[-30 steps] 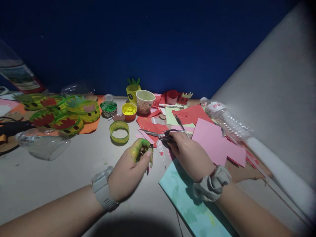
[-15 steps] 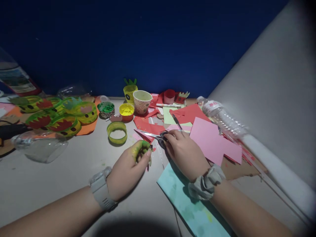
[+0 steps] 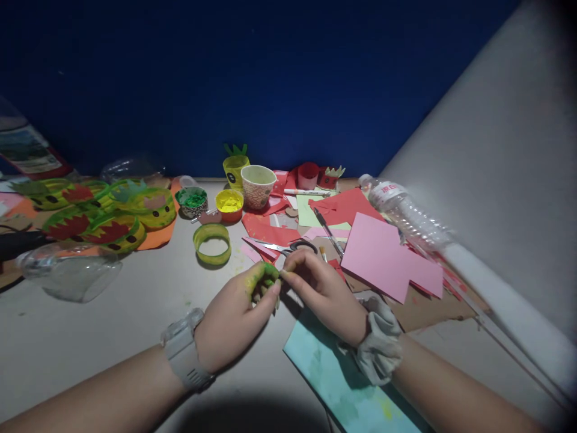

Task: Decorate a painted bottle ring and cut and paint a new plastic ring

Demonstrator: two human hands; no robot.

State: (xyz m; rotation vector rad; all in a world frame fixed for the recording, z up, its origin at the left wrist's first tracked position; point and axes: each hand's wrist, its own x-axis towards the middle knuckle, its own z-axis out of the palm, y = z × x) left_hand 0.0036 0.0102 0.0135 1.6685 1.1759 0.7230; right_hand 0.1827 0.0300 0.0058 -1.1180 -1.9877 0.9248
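Note:
My left hand (image 3: 237, 307), its forefinger smeared with green and yellow paint, is closed in a pinch low over the table. My right hand (image 3: 318, 288) meets it, thumb and forefinger pinched at the left fingertips. Whatever lies between the fingers is too small and hidden to make out. Just beyond them the scissors (image 3: 304, 245) lie on red and pink paper scraps. A green-yellow painted ring (image 3: 213, 245) rests farther left. Under my right wrist is a light turquoise board (image 3: 336, 367).
Tubs of green paint (image 3: 192, 199) and yellow paint (image 3: 229, 204) stand near a paper cup (image 3: 258, 186). Several painted rings with paper crowns (image 3: 112, 231) lie left, behind a clear plastic piece (image 3: 72, 273). Pink paper (image 3: 374, 252), a pen (image 3: 328, 230) and a plastic bottle (image 3: 406, 210) lie right.
My right hand has let go of the scissors, which now lie on the scraps. It has moved left and down to my left hand's fingertips. My left hand has hardly moved.

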